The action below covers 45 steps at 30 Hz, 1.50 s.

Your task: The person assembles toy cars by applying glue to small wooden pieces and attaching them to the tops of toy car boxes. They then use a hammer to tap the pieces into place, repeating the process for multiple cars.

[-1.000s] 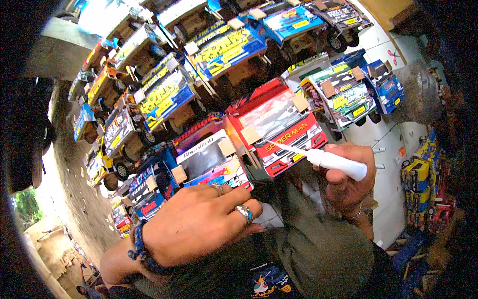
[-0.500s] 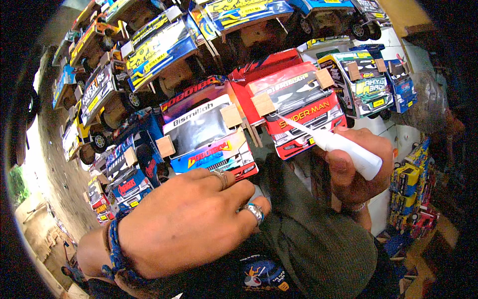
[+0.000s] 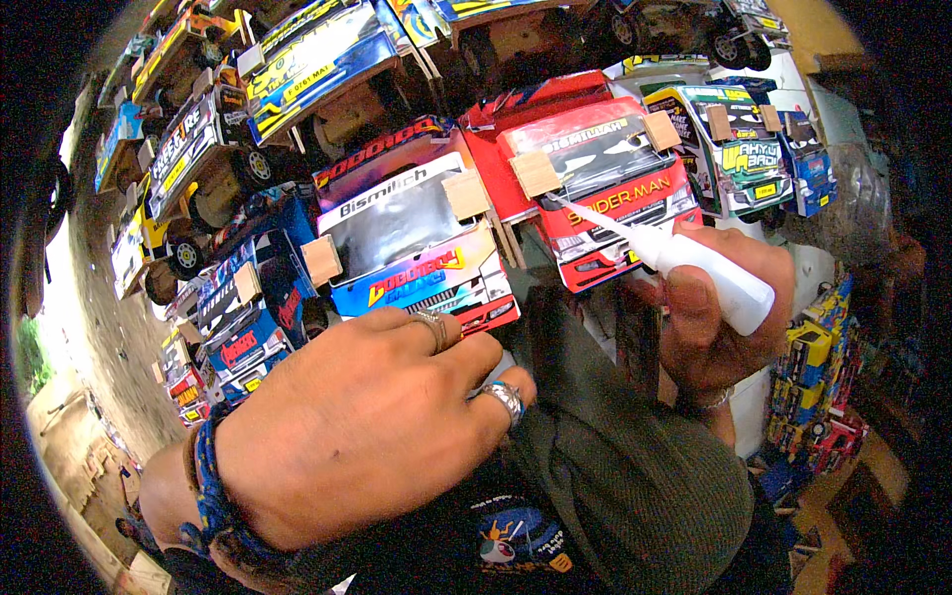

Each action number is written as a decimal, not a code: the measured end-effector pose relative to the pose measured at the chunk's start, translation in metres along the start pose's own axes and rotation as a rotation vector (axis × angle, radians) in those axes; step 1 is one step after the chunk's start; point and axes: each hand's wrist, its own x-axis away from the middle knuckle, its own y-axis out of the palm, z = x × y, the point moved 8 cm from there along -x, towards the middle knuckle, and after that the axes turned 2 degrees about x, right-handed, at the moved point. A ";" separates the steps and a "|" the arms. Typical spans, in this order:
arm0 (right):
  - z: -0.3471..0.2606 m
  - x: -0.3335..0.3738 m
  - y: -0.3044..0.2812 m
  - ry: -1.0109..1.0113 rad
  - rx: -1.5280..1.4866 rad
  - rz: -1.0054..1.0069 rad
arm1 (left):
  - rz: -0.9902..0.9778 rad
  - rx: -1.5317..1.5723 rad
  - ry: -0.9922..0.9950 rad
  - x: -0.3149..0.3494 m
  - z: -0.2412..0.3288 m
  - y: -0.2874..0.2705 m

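Note:
My right hand point(image 3: 729, 352) grips a white squeeze bottle point(image 3: 729, 283) with a long thin nozzle. The nozzle tip points up-left, at the lower edge of a small wooden block point(image 3: 536, 174) on the left of a red toy truck front point(image 3: 615, 216). Another wooden block point(image 3: 661, 130) sticks out on that truck's right. My left hand point(image 3: 347, 426), with rings and a braided bracelet, is curled at the lower edge of a white and blue toy truck point(image 3: 397, 263). Its fingertips are hidden, so whatever they hold does not show. Wooden blocks flank this truck's windscreen as well.
Rows of colourful toy trucks, one a blue and yellow truck point(image 3: 317, 74), crowd the far side. A green and white truck point(image 3: 749, 164) stands right of the red one. More toys point(image 3: 813, 357) are stacked at the right. Dark cloth point(image 3: 635, 476) lies below my hands.
The bottle's nozzle tip has come nearer the red truck's left wooden block. The view has shifted slightly, so the near trucks sit a little higher. My left hand keeps its curled pose.

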 end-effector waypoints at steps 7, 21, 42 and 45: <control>-0.001 -0.001 0.001 -0.018 0.053 -0.062 | -0.030 -0.012 -0.017 -0.001 0.000 0.002; -0.003 0.000 0.001 0.053 0.007 -0.005 | -0.040 -0.018 -0.021 -0.001 0.000 0.001; 0.003 0.001 -0.012 0.109 0.051 0.047 | -0.057 0.002 -0.045 -0.002 -0.002 0.004; 0.001 0.001 -0.010 0.059 -0.001 0.084 | -0.070 -0.004 -0.047 -0.002 -0.002 0.004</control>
